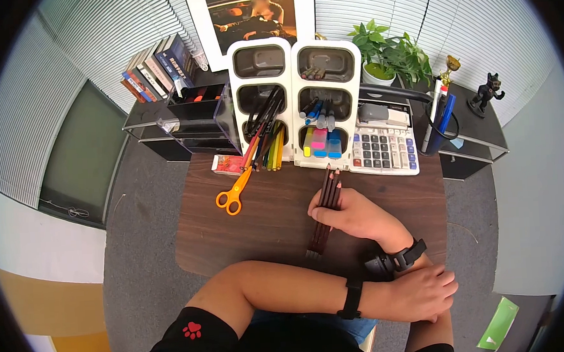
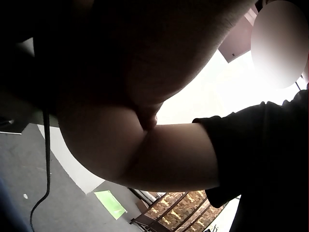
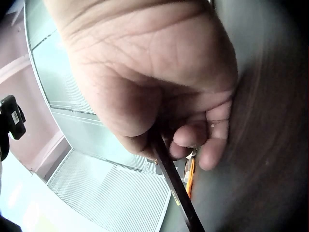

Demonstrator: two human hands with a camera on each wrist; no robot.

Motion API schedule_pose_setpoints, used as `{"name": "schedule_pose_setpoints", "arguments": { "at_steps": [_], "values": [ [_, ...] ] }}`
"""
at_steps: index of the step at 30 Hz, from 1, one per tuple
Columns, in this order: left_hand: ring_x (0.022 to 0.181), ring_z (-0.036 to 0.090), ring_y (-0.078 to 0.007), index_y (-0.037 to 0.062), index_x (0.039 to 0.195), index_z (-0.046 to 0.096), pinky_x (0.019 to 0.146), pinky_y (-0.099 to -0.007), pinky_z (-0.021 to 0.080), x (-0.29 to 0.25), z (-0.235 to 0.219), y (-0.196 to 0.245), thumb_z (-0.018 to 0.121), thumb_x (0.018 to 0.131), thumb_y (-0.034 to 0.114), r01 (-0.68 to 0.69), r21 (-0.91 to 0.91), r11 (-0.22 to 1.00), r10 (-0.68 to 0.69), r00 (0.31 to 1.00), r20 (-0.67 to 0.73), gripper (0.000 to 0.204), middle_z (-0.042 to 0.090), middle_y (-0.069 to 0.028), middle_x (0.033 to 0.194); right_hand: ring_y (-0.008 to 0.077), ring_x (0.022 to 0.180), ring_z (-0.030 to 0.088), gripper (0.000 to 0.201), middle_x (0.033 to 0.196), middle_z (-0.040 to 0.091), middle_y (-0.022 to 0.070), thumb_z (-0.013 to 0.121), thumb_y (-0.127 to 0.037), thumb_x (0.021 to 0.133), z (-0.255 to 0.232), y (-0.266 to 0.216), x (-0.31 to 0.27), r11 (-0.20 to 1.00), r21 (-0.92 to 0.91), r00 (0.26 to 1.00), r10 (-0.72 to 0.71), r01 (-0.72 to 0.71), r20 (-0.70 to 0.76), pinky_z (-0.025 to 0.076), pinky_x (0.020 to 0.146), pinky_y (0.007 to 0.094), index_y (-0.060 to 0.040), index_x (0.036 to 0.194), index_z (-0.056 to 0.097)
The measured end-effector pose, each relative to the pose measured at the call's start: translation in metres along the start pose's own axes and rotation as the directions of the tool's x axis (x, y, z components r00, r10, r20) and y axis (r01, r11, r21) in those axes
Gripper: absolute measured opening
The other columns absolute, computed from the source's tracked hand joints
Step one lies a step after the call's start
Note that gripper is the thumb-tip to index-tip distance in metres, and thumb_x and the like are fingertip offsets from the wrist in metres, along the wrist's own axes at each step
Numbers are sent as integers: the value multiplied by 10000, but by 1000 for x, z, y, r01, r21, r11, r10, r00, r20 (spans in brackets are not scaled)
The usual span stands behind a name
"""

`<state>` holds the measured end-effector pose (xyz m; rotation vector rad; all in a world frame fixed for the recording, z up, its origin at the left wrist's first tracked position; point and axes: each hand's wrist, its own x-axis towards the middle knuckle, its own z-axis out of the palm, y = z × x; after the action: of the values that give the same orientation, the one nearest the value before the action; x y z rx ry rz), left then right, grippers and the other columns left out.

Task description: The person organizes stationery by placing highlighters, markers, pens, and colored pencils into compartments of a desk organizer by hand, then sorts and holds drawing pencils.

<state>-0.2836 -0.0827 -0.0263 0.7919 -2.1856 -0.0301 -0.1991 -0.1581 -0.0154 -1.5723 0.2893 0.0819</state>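
My right hand (image 1: 354, 213) grips a bundle of several dark brown pencils (image 1: 323, 228) over the table, their sharpened tips toward the organizer. In the right wrist view one pencil (image 3: 177, 188) runs out from between thumb and fingers. My left hand (image 1: 422, 294) lies across the right forearm (image 1: 430, 334) with fingers curled round it. The left wrist view is dark; one fingertip (image 2: 150, 121) shows at the crease of the arm. Ahead stands a white two-column organizer (image 1: 292, 99) with markers (image 1: 320, 113), highlighters (image 1: 320, 142) and coloured pencils (image 1: 274, 152) in its compartments.
Orange scissors (image 1: 234, 194) lie left of the bundle, near a small red and white box (image 1: 226, 164). A calculator (image 1: 384, 150) and a pen holder (image 1: 438, 129) stand at the right. Behind are books (image 1: 158, 68), a black drawer unit (image 1: 196, 120) and a potted plant (image 1: 378, 72).
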Motion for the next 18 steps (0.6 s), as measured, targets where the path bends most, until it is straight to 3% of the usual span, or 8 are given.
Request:
{"name": "schedule_pose_setpoints", "arguments": {
  "at_steps": [2, 6, 9, 11, 12, 14, 16, 18],
  "values": [
    [923, 479, -213, 39, 750, 654, 835, -353, 404, 6, -12, 0, 683, 823, 394, 84, -121, 989, -57, 976, 212, 364, 572, -59, 920, 93, 682, 547, 180, 748, 580, 0, 598, -194, 958, 1, -1, 1, 1000, 9, 1000, 6, -6, -7, 473, 636, 261, -20, 925, 630],
    [960, 504, -230, 22, 833, 639, 881, -382, 417, 2, -12, 1, 681, 823, 410, 44, -107, 993, -22, 980, 198, 390, 573, -79, 924, 66, 698, 530, 136, 795, 590, -22, 617, -172, 955, -1, -7, -4, 993, 115, 993, 11, 2, -117, 438, 620, 236, -42, 971, 652],
    [962, 525, -246, 11, 871, 629, 926, -411, 423, -1, -18, 9, 651, 840, 318, -32, 26, 999, 29, 997, 76, 309, 570, -88, 928, 60, 635, 510, 130, 766, 574, -25, 601, -183, 961, -7, -9, -6, 989, 105, 970, -81, 107, -227, 423, 571, 228, -59, 946, 640],
    [966, 540, -271, 17, 847, 621, 956, -445, 429, 0, -33, 18, 615, 830, 215, 93, 48, 994, -95, 995, 40, 199, 569, -96, 939, 65, 574, 499, 157, 739, 563, -20, 562, -204, 979, -12, -8, -7, 943, 261, 908, -86, 207, -409, 394, 514, 223, -74, 907, 612],
    [947, 550, -279, 22, 871, 611, 876, -438, 451, -3, -47, 20, 575, 808, 140, 156, -143, 977, -160, 987, -22, 138, 567, -104, 935, 68, 525, 477, 190, 710, 553, -16, 538, -233, 988, -18, -7, -6, 927, 290, 886, -85, 238, -456, 355, 473, 223, -86, 880, 590],
    [907, 561, -277, 38, 909, 606, 798, -406, 449, -8, -111, 14, 632, 812, 145, 76, -106, 991, -90, 988, -126, 147, 570, -111, 925, 52, 532, 462, 203, 689, 530, -35, 549, -250, 983, -21, -13, -11, 910, 329, 836, -34, 252, -547, 357, 478, 217, -93, 862, 590],
    [838, 562, -264, 56, 922, 603, 747, -372, 433, -25, -152, 5, 697, 795, 131, 227, 164, 960, -152, 914, -376, 175, 569, -105, 914, 24, 526, 428, 227, 655, 499, -65, 562, -284, 978, -18, -27, -17, 873, 402, 758, 59, 276, -649, 336, 464, 206, -119, 824, 584],
    [805, 550, -260, 53, 1007, 576, 761, -362, 437, -44, -187, -12, 693, 788, 37, 449, 69, 891, -351, 777, -524, 249, 558, -96, 906, 19, 522, 420, 241, 661, 507, -64, 560, -289, 983, -21, -22, -13, 842, 338, 704, -68, 421, -707, 312, 441, 200, -118, 815, 583]
  ]
}}
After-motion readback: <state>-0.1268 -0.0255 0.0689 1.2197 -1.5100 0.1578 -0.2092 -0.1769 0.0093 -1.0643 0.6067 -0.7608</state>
